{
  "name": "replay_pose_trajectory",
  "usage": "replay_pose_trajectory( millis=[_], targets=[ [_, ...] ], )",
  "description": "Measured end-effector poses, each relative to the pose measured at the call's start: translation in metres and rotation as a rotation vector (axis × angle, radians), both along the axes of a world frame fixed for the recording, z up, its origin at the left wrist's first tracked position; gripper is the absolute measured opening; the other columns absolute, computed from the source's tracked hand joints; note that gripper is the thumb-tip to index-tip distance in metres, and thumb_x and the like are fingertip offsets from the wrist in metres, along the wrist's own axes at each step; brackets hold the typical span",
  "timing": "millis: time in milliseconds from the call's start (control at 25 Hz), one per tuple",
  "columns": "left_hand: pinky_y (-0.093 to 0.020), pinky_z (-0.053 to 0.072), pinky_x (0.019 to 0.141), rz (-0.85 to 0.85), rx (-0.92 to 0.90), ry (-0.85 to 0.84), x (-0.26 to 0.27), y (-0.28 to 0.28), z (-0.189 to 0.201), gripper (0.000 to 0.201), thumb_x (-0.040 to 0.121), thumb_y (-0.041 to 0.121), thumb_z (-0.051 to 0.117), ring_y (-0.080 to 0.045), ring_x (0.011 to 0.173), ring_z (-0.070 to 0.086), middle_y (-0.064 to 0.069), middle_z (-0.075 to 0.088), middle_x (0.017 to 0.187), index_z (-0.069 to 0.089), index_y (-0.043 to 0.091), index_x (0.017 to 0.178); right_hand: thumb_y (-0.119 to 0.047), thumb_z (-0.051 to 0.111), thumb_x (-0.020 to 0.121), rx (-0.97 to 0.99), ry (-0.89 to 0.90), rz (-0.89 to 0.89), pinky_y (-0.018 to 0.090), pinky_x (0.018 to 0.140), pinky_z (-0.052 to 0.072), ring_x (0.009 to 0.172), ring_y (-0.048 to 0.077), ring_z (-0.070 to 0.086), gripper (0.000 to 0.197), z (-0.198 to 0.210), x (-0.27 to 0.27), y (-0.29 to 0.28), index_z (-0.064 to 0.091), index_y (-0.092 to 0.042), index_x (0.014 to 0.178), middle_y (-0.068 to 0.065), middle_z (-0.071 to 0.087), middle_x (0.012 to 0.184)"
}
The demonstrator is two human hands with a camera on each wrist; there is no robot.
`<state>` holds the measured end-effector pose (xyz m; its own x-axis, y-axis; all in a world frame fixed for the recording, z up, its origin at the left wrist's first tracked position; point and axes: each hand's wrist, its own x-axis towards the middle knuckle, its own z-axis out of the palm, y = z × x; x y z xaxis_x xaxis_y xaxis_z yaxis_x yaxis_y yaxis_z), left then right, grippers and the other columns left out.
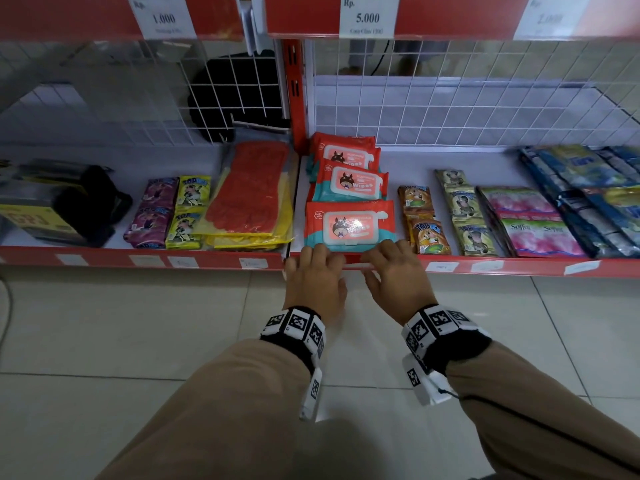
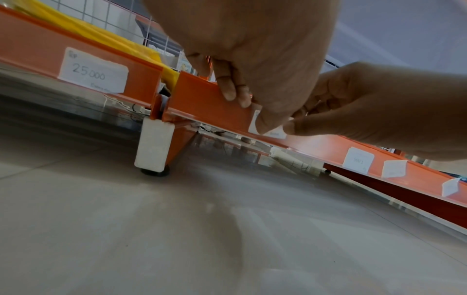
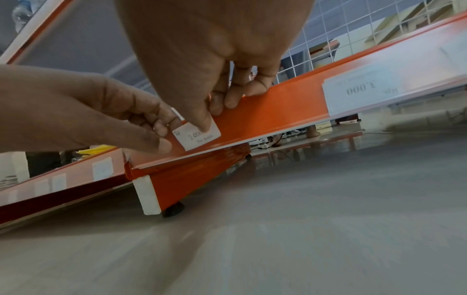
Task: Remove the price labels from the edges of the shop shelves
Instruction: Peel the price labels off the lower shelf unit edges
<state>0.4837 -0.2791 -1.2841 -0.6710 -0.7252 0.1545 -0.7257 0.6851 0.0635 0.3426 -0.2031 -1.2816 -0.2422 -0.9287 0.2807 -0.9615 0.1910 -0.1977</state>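
— How many packs of wipes do you count on that low shelf?

— Three, red ones, in a row going back. Beside them, two orange sachets and three olive-green ones.

— And on the left bay?

— Two purple sachets, two yellow ones.

— Price labels?

— Three big ones on the upper edge. On the low edge, four on the left, three showing right of the hands.

— Hands?

— Two, a left hand and a right hand, each with a marker wristband.
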Motion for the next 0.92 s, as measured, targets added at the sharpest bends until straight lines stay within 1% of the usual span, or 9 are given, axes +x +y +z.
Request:
replay_pose_trajectory(
  millis=[120, 320, 520, 800, 920],
  targets=[
    [-0.037, 0.031, 0.095, -0.005, -0.01, -0.019, 0.0004, 0.001, 0.0012, 0.036, 0.091, 0.036, 0.049, -0.023, 0.115, 0.039, -0.002, 0.045, 0.123, 0.048, 0.025, 0.125, -0.013, 0.062, 0.087, 0.08, 0.076, -0.011, 0.042, 0.078, 0.052, 0.097, 0.034, 0.054, 0.016, 0.0026, 0.0005, -0.0033, 0.067, -0.01, 0.101, 0.013, 0.062, 0.102],
    [-0.037, 0.032, 0.092, -0.014, -0.022, -0.029, 0.0017, 0.0028, 0.0048, 0.034, 0.088, 0.033, 0.05, -0.023, 0.112, 0.04, -0.001, 0.046, 0.12, 0.047, 0.025, 0.121, -0.011, 0.063, 0.087, 0.071, 0.076, -0.021, 0.041, 0.074, 0.052, 0.093, 0.034, 0.054, 0.014, 0.0029, 0.0001, -0.0023, 0.065, -0.01, 0.1, 0.014, 0.061, 0.099],
    [-0.039, 0.031, 0.094, -0.003, -0.021, -0.061, -0.0001, 0.0031, 0.006, 0.037, 0.089, 0.033, 0.049, -0.024, 0.116, 0.039, -0.002, 0.044, 0.124, 0.045, 0.024, 0.125, -0.014, 0.062, 0.088, 0.131, 0.087, -0.026, 0.041, 0.08, 0.052, 0.1, 0.032, 0.053, 0.017, 0.0023, 0.0, -0.0035, 0.066, -0.012, 0.105, 0.012, 0.059, 0.106],
    [-0.038, 0.031, 0.096, -0.003, -0.01, -0.061, 0.0006, 0.004, 0.0083, 0.038, 0.09, 0.033, 0.049, -0.023, 0.117, 0.039, -0.002, 0.045, 0.126, 0.046, 0.023, 0.127, -0.013, 0.063, 0.086, 0.093, 0.072, -0.048, 0.04, 0.076, 0.052, 0.097, 0.033, 0.053, 0.014, 0.0014, 0.0015, -0.0021, 0.068, -0.012, 0.1, 0.012, 0.06, 0.103],
    [-0.038, 0.03, 0.096, 0.007, 0.005, -0.014, 0.0026, 0.0043, 0.0083, 0.041, 0.089, 0.033, 0.051, -0.021, 0.117, 0.04, 0.001, 0.047, 0.126, 0.043, 0.026, 0.129, -0.011, 0.063, 0.085, 0.05, 0.027, -0.04, 0.042, 0.08, 0.052, 0.1, 0.033, 0.054, 0.021, 0.0005, 0.0015, 0.0018, 0.065, -0.01, 0.107, 0.012, 0.062, 0.107]
  ],
)
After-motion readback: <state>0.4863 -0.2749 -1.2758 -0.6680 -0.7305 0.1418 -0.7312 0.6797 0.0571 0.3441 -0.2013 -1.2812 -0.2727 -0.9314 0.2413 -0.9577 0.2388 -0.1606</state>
